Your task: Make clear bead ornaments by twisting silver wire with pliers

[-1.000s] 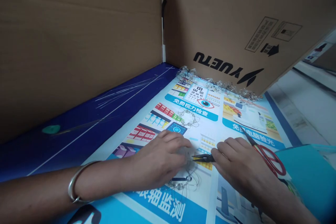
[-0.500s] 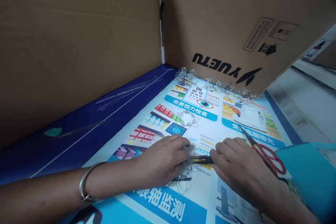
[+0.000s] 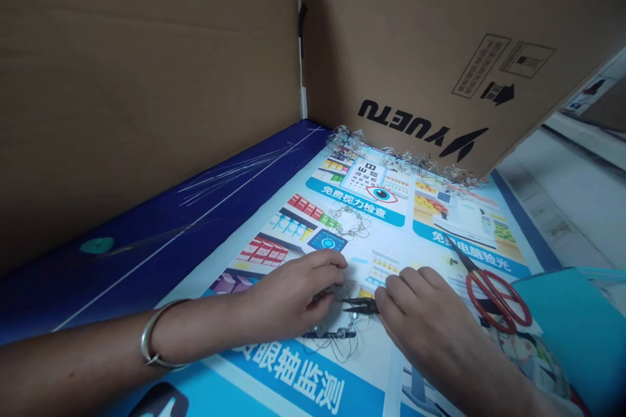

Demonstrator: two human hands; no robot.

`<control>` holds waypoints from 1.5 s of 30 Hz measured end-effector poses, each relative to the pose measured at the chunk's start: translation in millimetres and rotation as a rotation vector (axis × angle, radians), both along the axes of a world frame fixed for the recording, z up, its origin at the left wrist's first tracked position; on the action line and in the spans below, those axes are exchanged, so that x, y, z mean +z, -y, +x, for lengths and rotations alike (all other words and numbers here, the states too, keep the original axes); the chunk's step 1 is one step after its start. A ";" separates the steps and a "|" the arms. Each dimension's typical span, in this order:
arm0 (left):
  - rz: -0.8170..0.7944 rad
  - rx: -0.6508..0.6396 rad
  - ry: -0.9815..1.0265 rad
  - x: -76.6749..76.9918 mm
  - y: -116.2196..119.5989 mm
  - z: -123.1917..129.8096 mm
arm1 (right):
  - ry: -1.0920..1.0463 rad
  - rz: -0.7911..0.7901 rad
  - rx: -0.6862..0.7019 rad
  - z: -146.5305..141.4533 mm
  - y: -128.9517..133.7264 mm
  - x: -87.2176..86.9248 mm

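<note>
My left hand [image 3: 288, 296] rests on the printed poster with its fingers curled over a wire piece strung with beads [image 3: 327, 333]. Part of that wire lies hidden under the fingers. My right hand [image 3: 415, 320] grips small black needle-nose pliers [image 3: 359, 306], whose tips point left and reach the wire near my left fingertips. Red-handled scissors [image 3: 493, 301] lie just right of my right hand. A small loop of beaded wire [image 3: 349, 221] lies on the poster above my hands.
A tangled clear beaded strand [image 3: 396, 158] lines the poster's far edge against upright cardboard panels [image 3: 147, 39]. Thin wires lie on a dark blue mat [image 3: 229, 172] at left. A teal folder [image 3: 572, 332] sits at right, beside a pale floor.
My right hand and the pliers have moved left and slightly down, towards my left hand. The red scissors now show fully. My left hand has shifted only slightly.
</note>
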State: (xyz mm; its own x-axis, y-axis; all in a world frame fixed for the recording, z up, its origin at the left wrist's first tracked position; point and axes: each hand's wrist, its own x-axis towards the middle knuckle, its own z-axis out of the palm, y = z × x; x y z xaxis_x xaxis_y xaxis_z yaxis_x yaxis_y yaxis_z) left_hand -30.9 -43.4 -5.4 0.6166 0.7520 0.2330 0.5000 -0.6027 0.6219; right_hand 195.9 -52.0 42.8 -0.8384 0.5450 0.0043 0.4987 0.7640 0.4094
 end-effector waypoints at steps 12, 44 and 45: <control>-0.006 -0.013 0.112 -6.2 -1.0 -9.2 | 0.010 0.087 -0.044 -31.3 13.0 15.5; 0.021 -0.032 0.033 -6.0 -1.3 -10.1 | 0.100 0.091 -0.059 -27.7 13.5 11.9; 0.024 -0.032 0.028 -6.1 -1.8 -9.8 | 0.105 0.092 -0.062 -26.4 13.0 11.8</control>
State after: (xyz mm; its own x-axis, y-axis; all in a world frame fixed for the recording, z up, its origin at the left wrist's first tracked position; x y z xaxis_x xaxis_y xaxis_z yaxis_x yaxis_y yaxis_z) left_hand -40.7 -41.6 -11.4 0.6333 0.7260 0.2682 0.4625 -0.6328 0.6210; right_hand 169.6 -65.0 54.6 -0.8016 0.5971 -0.0294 0.4946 0.6902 0.5282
